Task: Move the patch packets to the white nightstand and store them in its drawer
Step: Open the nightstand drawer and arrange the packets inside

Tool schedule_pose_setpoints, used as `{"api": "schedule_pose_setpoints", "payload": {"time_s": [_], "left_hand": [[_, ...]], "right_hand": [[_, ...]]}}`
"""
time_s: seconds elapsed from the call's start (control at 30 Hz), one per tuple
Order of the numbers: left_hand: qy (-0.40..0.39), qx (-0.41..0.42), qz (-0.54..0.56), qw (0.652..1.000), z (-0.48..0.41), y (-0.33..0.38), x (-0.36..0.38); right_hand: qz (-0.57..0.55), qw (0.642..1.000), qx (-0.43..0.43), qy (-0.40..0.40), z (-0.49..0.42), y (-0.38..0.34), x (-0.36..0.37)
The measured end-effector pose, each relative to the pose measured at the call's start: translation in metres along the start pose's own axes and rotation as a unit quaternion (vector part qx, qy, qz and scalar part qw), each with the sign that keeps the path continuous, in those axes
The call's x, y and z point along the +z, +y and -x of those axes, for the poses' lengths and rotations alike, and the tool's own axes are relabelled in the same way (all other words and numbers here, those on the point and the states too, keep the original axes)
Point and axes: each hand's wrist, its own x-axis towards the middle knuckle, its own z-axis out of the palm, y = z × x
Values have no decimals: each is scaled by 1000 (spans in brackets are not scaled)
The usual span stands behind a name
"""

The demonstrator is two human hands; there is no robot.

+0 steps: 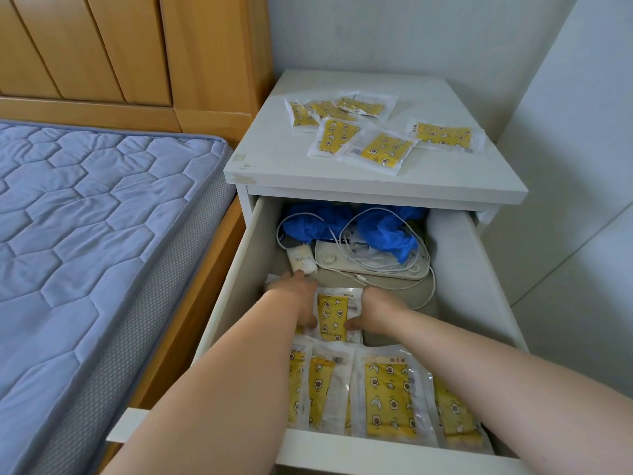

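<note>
The white nightstand (342, 166) has its top drawer (394, 454) pulled out. Several yellow star-printed patch packets (363, 132) lie scattered on the top. More packets (387, 399) stand in a row at the drawer's front. Behind that row lies one packet (333, 317) flat between my hands. My left hand (293, 298) lies palm down along its left edge, fingers stretched forward and thumb touching the packet. My right hand (380, 308) grips its right edge, thumb on top and fingers curled under out of sight.
The drawer's back holds blue gloves (387, 231), white cables (376, 262), a flat white device (342, 265) and a small white tube (301, 262) just past my left fingertips. A bed with a blue mattress (96, 217) and wooden headboard (120, 46) stands left; walls close the right.
</note>
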Motion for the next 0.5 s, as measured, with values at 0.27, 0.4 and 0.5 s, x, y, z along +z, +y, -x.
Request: {"api": "schedule_pose_setpoints", "payload": {"time_s": [0.27,0.4,0.5], "left_hand": [[25,1,-4,1000,5,-5,-4],[90,18,106,990,12,1,-26],[193,29,161,968,24,6,-40]], "right_hand": [[33,999,-15,34,9,3,-16],[23,988,-48,146,31,8,-44],[8,968,-86,234,49,18,-66]]}}
